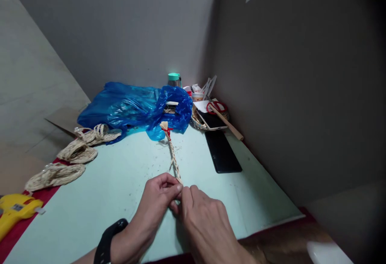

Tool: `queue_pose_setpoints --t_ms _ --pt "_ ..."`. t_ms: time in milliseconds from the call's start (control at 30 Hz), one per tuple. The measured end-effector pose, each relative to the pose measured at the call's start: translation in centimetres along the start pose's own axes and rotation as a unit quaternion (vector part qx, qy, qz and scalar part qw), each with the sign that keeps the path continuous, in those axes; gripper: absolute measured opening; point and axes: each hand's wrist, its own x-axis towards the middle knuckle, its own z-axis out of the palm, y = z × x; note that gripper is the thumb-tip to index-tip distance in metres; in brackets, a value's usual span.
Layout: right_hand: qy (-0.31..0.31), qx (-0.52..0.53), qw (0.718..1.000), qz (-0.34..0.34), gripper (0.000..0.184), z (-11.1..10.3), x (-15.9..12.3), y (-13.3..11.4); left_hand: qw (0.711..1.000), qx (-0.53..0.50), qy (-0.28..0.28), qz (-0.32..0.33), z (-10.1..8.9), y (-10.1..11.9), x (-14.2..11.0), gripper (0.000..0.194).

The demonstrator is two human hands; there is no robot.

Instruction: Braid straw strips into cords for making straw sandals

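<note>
A thin pale straw braid (173, 153) runs toward me over the table, its far end tied with red string (169, 133). My left hand (159, 199), with a black watch (110, 236) on the wrist, pinches the near end of the braid between thumb and fingers. Pressed up against it, my right hand (205, 215) is closed at the same end of the braid. Its fingertips and the strand ends are hidden behind the knuckles. A loose strand sticks out from the braid's left side.
A blue plastic bag (129, 105) lies at the back, with a bottle (174, 79) behind. Several woven straw slippers (76, 151) and a yellow glue gun (18, 209) lie left. At right are a black tablet (223, 151), a phone (212, 120), red-handled scissors (216, 107) and a wooden stick (229, 125).
</note>
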Motion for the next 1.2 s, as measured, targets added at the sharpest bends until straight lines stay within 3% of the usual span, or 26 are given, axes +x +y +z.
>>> queue_pose_setpoints --t_ms 133,300,467,533,667,800,900,1100,1200 --pt "0.045 -0.021 0.999 0.012 0.005 0.9 -0.5 -1.8 1.0 -0.021 0.012 0.002 -0.9 -0.2 -0.8 0.016" --pt "0.088 0.008 0.996 -0.025 0.022 1.6 -1.2 -2.8 0.998 -0.069 0.008 -0.006 -1.8 -0.4 -1.6 0.017" --pt "0.024 0.123 0.991 -0.051 0.024 0.5 -1.1 -1.4 0.994 -0.107 -0.017 -0.019 -2.3 -0.2 -1.7 0.017" --pt "-0.03 0.248 0.968 -0.04 0.016 -0.6 -0.4 -0.2 0.992 -0.124 -0.019 -0.015 -2.5 -0.1 -1.7 0.016" --pt "-0.116 0.458 0.874 0.116 0.014 -2.1 1.9 1.8 0.987 -0.159 -0.029 0.002 -2.6 0.2 -1.6 0.013" --pt "-0.228 0.535 0.805 0.12 0.023 -1.4 3.6 1.9 0.985 -0.169 -0.024 0.012 -2.5 0.1 -1.7 0.013" --pt "-0.252 0.542 0.794 0.11 0.028 -0.4 4.1 1.7 0.988 -0.152 -0.013 0.019 -2.8 -0.4 -1.7 0.013" --pt "-0.239 0.584 0.768 0.109 0.03 1.1 3.8 1.5 0.997 -0.074 -0.018 0.03 -3.2 -0.9 -1.9 0.008" --pt "-0.228 0.573 0.776 0.131 0.03 1.4 3.5 1.2 0.998 -0.048 -0.031 0.041 -3.3 -0.7 -2.2 0.01"
